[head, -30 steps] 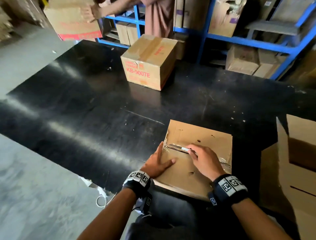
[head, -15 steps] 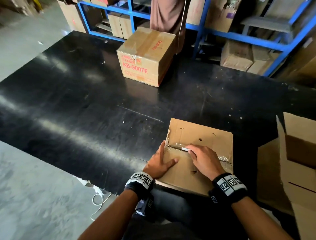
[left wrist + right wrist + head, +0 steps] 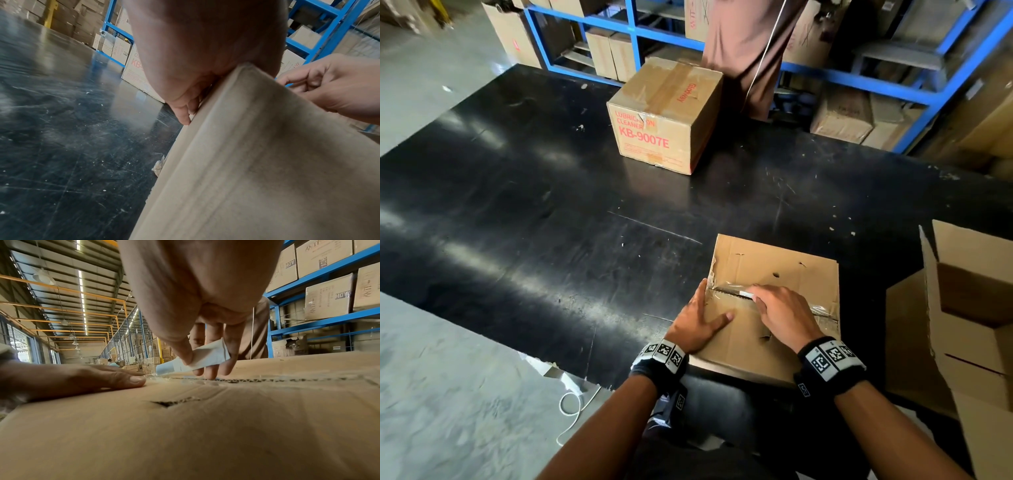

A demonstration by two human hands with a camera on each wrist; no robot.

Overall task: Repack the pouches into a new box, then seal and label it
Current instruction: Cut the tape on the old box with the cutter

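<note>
Worn box [image 3: 774,308] sits at near edge of black table [image 3: 551,205]. Left hand [image 3: 698,322] flat, fingers straight, pressing the box's left corner, likely to steady it. Right hand [image 3: 780,311] pinches a small white-wrapped blade [image 3: 197,361], its tip in the taped seam [image 3: 726,290], probably to slit it open. Pouches hidden, presumably inside. New open box [image 3: 969,308] at right, cut off by frame. Bare blade tip hard to make out
</note>
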